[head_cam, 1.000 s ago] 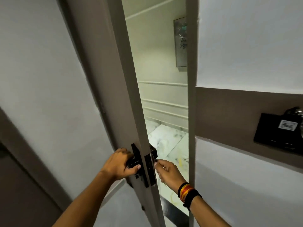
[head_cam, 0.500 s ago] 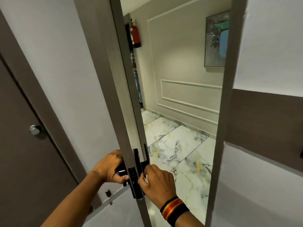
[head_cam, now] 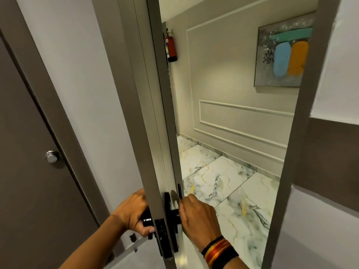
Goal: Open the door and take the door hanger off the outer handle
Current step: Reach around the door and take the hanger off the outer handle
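White marble floor (head_cam: 219,177) veined grey and gold; red extinguisher (head_cam: 172,48); black handle (head_cam: 173,213).

The right hand (head_cam: 196,214) hides the outer handle (head_cam: 174,212); the door hanger cannot be made out behind the door (head_cam: 155,133).

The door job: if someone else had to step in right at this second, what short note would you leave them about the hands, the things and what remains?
Left hand: wrapped around the inner handle, holding the door open.
Right hand: reached round the door's edge to the outer handle; its fingertips touch a thin grey piece there, probably the door hanger. Whether it is gripped cannot be told.
Done: the door is open, and the corridor floor shows through the gap.
Left: get a sure hold on the hanger, lift it off the outer handle and bring it inside.
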`<control>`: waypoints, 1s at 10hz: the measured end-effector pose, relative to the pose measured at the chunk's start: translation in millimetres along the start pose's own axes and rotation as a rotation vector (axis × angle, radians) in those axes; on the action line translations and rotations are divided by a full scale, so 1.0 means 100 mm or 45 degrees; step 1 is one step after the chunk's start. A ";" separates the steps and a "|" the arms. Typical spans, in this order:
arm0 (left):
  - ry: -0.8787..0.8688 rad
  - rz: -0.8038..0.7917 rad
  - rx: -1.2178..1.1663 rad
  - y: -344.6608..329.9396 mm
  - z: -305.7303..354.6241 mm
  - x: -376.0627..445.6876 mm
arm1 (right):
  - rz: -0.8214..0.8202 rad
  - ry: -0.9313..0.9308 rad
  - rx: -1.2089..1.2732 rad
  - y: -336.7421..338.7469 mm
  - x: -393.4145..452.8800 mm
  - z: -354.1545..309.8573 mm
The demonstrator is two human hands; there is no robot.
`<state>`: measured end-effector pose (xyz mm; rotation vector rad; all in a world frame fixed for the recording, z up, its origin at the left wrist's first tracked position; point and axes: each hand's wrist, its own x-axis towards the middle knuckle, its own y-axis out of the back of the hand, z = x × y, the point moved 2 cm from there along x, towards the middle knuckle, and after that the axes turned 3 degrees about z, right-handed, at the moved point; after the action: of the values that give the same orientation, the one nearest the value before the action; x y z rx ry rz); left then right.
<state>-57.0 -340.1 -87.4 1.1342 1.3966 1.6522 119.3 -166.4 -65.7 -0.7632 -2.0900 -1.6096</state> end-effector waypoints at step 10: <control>-0.283 0.222 0.024 -0.22 0.63 0.94 | -0.434 -0.041 -1.147 1.73 0.65 1.01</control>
<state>-35.5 -226.9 -88.6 1.4378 1.2032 1.5763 180.2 -24.3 76.8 -0.6914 -1.4927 -2.7924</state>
